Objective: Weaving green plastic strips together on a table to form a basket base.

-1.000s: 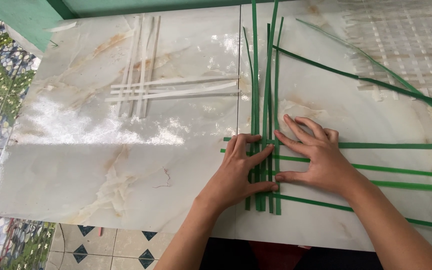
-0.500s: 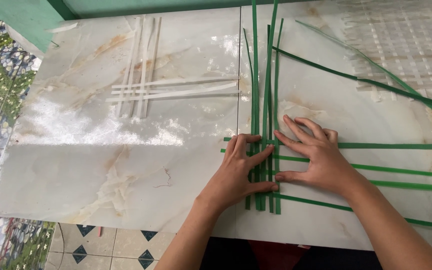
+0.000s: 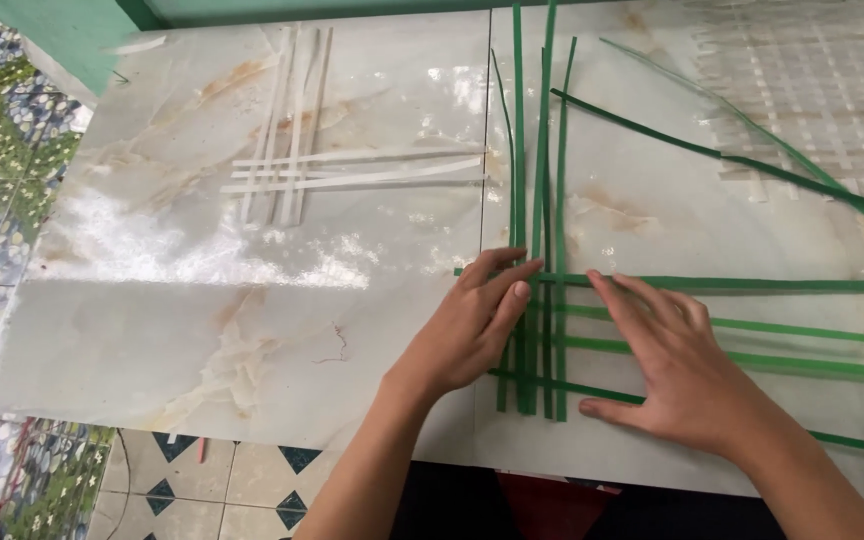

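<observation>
Pressing both flat, spread hands on the bench, we pin the green strips (image 3: 537,200): left hand (image 3: 472,325) on the upright ones, right hand (image 3: 677,365) on the crosswise ones running rightward

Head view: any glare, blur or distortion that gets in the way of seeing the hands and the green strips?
Head view: daylight glare whitens the marble slab left of the left hand; both hands, the right hand too, and the green strips stay sharp; the bottom-left corner is smeared; straight edges bow slightly toward the frame's borders.
</observation>
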